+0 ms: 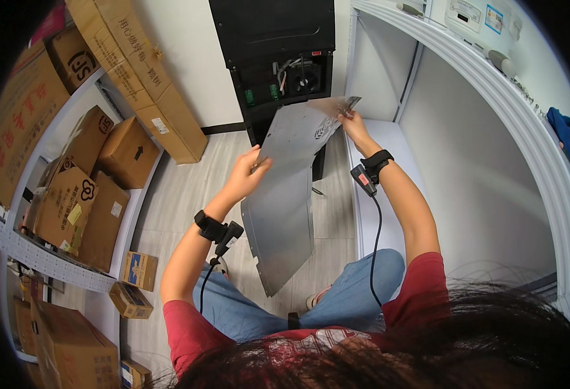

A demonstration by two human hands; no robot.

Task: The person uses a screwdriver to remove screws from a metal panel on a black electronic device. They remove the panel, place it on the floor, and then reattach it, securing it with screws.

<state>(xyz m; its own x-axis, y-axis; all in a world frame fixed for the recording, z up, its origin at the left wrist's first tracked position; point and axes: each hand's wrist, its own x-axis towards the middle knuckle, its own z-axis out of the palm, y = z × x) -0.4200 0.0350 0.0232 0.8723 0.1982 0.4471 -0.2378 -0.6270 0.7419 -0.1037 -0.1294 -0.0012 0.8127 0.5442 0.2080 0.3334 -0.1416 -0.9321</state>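
Observation:
A large grey sheet-metal panel (281, 201) hangs tilted between my hands, over the floor and above my knees. My left hand (247, 172) is closed on its left edge, thumb on the near face. At the upper right corner my right hand (355, 128) pinches the panel, fingers bent over its edge. Just behind the panel stands a tall black cabinet (273, 32). Its lower compartment (288, 79) is uncovered, showing wires, a fan and green parts. The panel hides the cabinet's lower portion. Both my wrists carry strapped black devices with cables.
Shelves (143, 188) full of cardboard boxes (128, 152) line the left side. Long cartons (168, 120) lean against the back wall. Small boxes (139, 271) lie low beside the shelves. A white shelving unit (479, 149) closes off the right, with a blue cloth (565, 135) on top.

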